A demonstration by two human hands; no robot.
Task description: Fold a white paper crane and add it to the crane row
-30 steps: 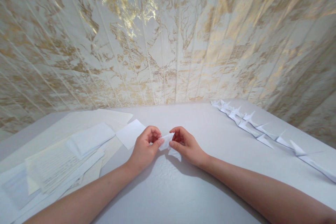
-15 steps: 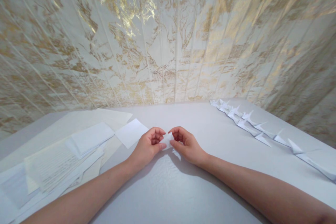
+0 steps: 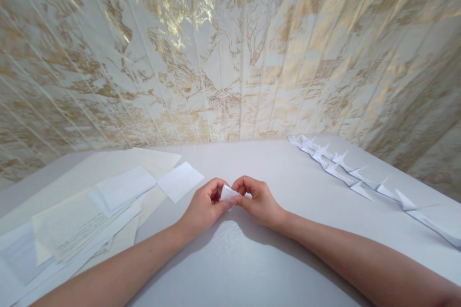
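White paper point(image 3: 228, 193), small, folded

Folded piece point(image 3: 228, 193): white paper, matt, creased. Loose square point(image 3: 181, 182): matt paper, smooth. Folded figures point(image 3: 334, 170): matt white paper, crisp creases. Bench point(image 3: 216, 268): smooth, soft sheen, material unclear. Wall covering point(image 3: 230, 57): off-white, metallic-looking gold pattern, glossy in patches.

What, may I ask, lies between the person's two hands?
A small folded piece of white paper lies between the left hand and the right hand, held by both, as the head view shows.
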